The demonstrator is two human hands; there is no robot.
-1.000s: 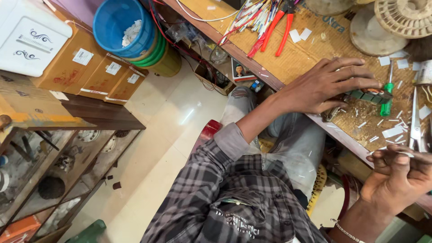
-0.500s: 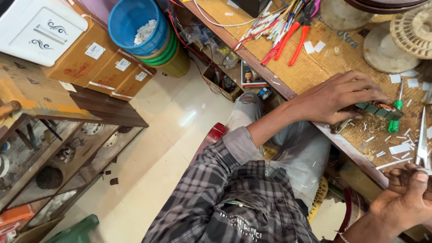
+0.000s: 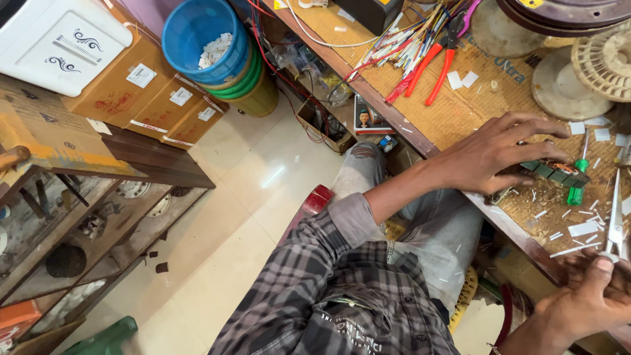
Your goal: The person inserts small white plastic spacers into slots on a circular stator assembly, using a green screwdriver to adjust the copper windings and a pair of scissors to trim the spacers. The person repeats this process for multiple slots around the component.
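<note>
Head view: left hand (image 3: 499,154) spread, pressing green wound part (image 3: 555,172) flat on workbench (image 3: 453,118); right hand (image 3: 588,299) pinching scissors (image 3: 616,220). Best kept pinned firmly, blades clear of fingers.

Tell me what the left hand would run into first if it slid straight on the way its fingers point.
The left hand points right along the workbench. Its fingers already lie on the green component, so that comes first; just beyond is the green-handled screwdriver. Depth is hard to judge.
</note>
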